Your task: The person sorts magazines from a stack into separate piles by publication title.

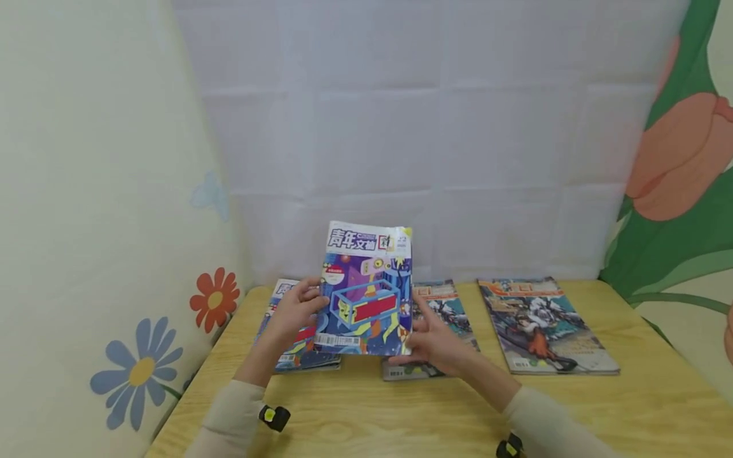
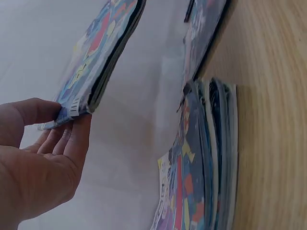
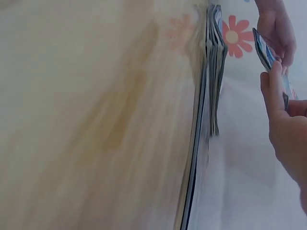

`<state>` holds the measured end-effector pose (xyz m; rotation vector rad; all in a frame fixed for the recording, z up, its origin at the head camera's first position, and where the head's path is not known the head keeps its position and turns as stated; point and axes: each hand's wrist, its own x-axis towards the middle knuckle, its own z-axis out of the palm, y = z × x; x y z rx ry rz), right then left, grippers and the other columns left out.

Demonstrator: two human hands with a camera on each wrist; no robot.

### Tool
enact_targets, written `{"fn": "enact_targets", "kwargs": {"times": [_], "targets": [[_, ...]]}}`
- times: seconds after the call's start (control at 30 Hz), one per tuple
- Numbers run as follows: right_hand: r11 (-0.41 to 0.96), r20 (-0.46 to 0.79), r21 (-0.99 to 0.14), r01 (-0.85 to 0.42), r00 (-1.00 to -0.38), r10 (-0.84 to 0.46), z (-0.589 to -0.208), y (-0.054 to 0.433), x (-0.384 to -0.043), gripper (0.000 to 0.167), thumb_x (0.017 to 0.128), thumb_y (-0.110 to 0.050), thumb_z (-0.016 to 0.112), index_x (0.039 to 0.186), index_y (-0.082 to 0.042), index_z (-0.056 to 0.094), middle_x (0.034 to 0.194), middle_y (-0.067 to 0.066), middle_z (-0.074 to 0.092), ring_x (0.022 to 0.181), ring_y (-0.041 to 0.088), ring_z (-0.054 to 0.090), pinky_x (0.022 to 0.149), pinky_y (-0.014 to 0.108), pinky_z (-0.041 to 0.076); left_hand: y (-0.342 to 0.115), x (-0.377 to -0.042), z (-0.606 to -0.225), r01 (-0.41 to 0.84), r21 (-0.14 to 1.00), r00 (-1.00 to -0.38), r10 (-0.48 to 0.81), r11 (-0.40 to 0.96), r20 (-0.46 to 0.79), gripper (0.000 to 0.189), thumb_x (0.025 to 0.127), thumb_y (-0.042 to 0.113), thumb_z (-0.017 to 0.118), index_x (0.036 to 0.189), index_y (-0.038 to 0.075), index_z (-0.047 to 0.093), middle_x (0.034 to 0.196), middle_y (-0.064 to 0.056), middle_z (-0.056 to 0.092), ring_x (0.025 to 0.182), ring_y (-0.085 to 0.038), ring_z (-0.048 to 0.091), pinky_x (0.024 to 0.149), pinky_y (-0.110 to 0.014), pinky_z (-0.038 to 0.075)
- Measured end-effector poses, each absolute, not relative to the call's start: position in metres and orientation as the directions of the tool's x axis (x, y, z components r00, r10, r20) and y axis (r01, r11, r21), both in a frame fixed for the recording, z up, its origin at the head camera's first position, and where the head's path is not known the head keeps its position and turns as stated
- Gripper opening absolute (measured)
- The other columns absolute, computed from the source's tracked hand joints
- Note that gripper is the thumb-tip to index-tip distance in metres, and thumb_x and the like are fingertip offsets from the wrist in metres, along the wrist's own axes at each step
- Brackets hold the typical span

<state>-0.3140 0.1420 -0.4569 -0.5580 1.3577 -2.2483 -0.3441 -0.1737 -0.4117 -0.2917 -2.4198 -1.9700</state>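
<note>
A magazine with a purple and blue cover is held up above the table, its cover turned toward me. My left hand grips its left edge; in the left wrist view the thumb lies on the cover and the fingers go behind. At the lower right edge, my right hand holds it too. Below on the left lies a stack of magazines with a matching cover, partly hidden by the left hand. Behind the right hand lies a grey magazine with an orange band, partly covered by the held one.
Another grey magazine lies farther right on the wooden table. A white cloth hangs behind the table. Walls with painted flowers stand at both sides.
</note>
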Motion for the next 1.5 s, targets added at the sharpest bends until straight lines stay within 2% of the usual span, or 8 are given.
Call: {"fn": "enact_targets", "kwargs": {"times": [0.1,0.3,0.6,0.77,0.87,0.97,1.1,1.5], "targets": [[-0.436,0.079,-0.875,0.208,-0.829,-0.553,-0.457,0.125,-0.317,0.11,0.084,0.024,0.045,0.163,-0.042,0.006,0.147,0.029,0.046,0.125,0.048,0.054,0.091,0.064,0.049,-0.189,-0.348,-0.411,0.125,0.979,-0.984,0.148,0.162,0.101,0.057,0.101,0.022,0.065,0.15,0.005,0.042,0.138,-0.023,0.055,0.107,-0.029,0.065,0.086,-0.04,0.057],[-0.447,0.058,-0.864,0.232,-0.835,-0.547,-0.459,0.098,-0.323,0.112,0.079,0.026,0.045,0.163,-0.039,0.011,0.143,0.03,0.049,0.122,0.049,0.056,0.09,0.061,0.051,-0.224,-0.354,-0.413,0.072,0.982,-0.979,0.2,0.177,0.036,0.063,0.099,0.029,0.07,0.151,0.008,0.044,0.135,-0.018,0.058,0.103,-0.025,0.067,0.09,-0.042,0.056],[-0.438,0.024,-0.856,0.274,-0.826,-0.564,-0.465,0.059,-0.332,0.112,0.077,0.027,0.045,0.165,-0.033,0.011,0.135,0.032,0.052,0.086,0.023,0.061,0.09,0.059,0.052,-0.262,-0.358,-0.419,0.002,0.953,-0.986,0.157,0.304,-0.048,0.076,0.098,0.032,0.07,0.155,-0.004,0.034,0.15,-0.025,0.043,0.123,-0.034,0.054,0.104,-0.052,0.046],[-0.436,-0.034,-0.839,0.326,-0.831,-0.556,-0.468,0.04,-0.339,0.112,0.075,0.027,0.045,0.164,-0.032,0.015,0.136,0.031,0.05,0.098,0.03,0.063,0.091,0.057,0.053,-0.273,-0.362,-0.429,-0.067,0.936,-0.994,0.058,0.346,-0.093,0.069,0.098,0.031,0.07,0.152,-0.002,0.041,0.146,-0.024,0.047,0.12,-0.035,0.054,0.102,-0.048,0.048],[-0.436,-0.061,-0.826,0.356,-0.827,-0.559,-0.47,0.029,-0.342,0.11,0.074,0.027,0.044,0.165,-0.029,0.015,0.142,0.03,0.047,0.11,0.043,0.062,0.091,0.057,0.053,-0.281,-0.364,-0.434,-0.093,0.926,-0.995,-0.003,0.367,-0.099,0.064,0.098,0.031,0.071,0.149,0.001,0.048,0.142,-0.022,0.052,0.117,-0.034,0.056,0.099,-0.046,0.05],[-0.433,-0.102,-0.816,0.382,-0.833,-0.544,-0.472,0.019,-0.345,0.108,0.074,0.027,0.044,0.165,-0.022,0.012,0.151,0.035,0.032,0.089,0.025,0.063,0.091,0.056,0.054,-0.289,-0.364,-0.436,-0.098,0.916,-0.995,-0.027,0.388,-0.095,0.06,0.098,0.029,0.071,0.146,0.0,0.051,0.138,-0.022,0.056,0.116,-0.033,0.058,0.099,-0.048,0.05],[-0.427,-0.14,-0.817,0.388,-0.851,-0.506,-0.472,0.009,-0.344,0.104,0.074,0.028,0.044,0.164,-0.011,0.01,0.157,0.039,0.015,0.061,0.009,0.039,0.089,0.054,0.055,-0.294,-0.364,-0.433,-0.094,0.902,-0.996,-0.031,0.422,-0.089,0.056,0.097,0.026,0.072,0.143,-0.002,0.054,0.134,-0.023,0.058,0.115,-0.035,0.061,0.098,-0.049,0.051],[-0.384,-0.179,-0.836,0.392,-0.856,-0.484,-0.473,-0.002,-0.341,0.096,0.076,0.027,0.045,0.162,-0.004,0.015,0.149,0.034,0.036,0.063,0.011,0.039,0.087,0.052,0.057,-0.298,-0.36,-0.437,-0.162,0.842,-0.987,-0.079,0.515,-0.142,0.055,0.096,0.021,0.073,0.142,-0.003,0.054,0.129,-0.024,0.059,0.113,-0.038,0.059,0.095,-0.049,0.053]]}}
